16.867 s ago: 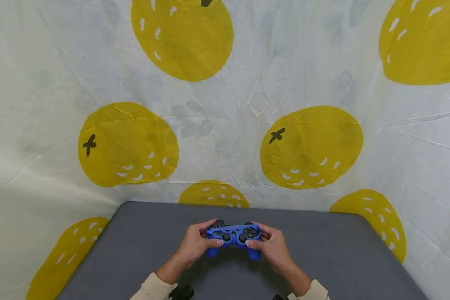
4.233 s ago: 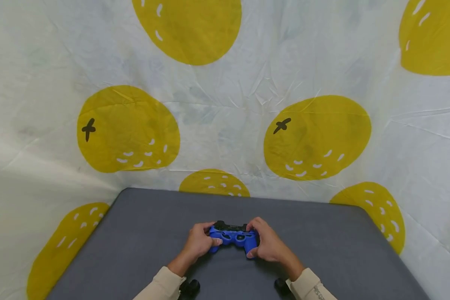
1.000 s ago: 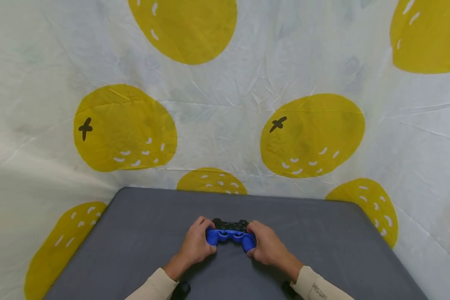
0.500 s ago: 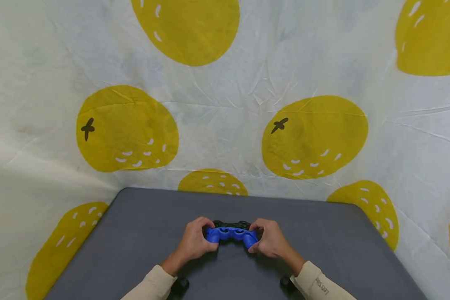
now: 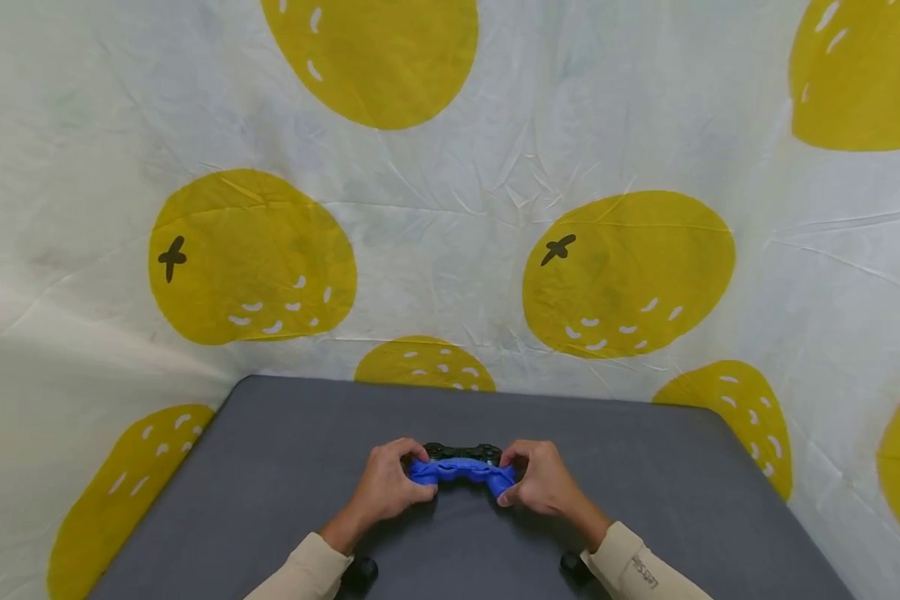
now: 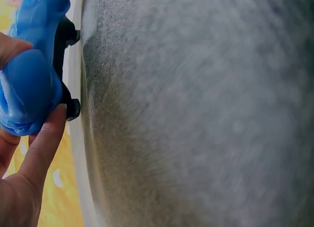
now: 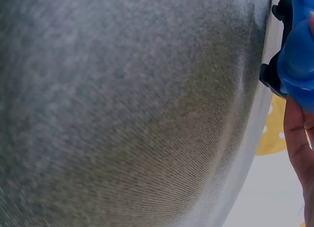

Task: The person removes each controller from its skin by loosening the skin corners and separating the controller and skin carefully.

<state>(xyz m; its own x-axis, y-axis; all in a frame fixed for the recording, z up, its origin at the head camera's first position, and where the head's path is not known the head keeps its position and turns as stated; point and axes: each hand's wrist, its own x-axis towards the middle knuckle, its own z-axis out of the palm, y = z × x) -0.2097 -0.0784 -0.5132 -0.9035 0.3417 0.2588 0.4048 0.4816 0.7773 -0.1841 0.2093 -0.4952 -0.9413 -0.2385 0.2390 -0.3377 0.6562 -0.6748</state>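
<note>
Over table (image 5: 300,433), two hands (image 5: 387,480) (image 5: 544,478), seemingly one controller (image 5: 462,470)

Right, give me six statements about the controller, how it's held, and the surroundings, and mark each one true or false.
1. The person's left-hand grip holds one end of the controller. True.
2. The right-hand grip hangs free of the controller. False: it holds the other end.
3. The backdrop bears large yellow shapes. True.
4. In the head view, the controller's black part shows below its blue part. False: it shows above.
5. The table has a dark grey surface. True.
6. Both sleeves are bright red. False: they are pale beige, as on the left sleeve.
</note>
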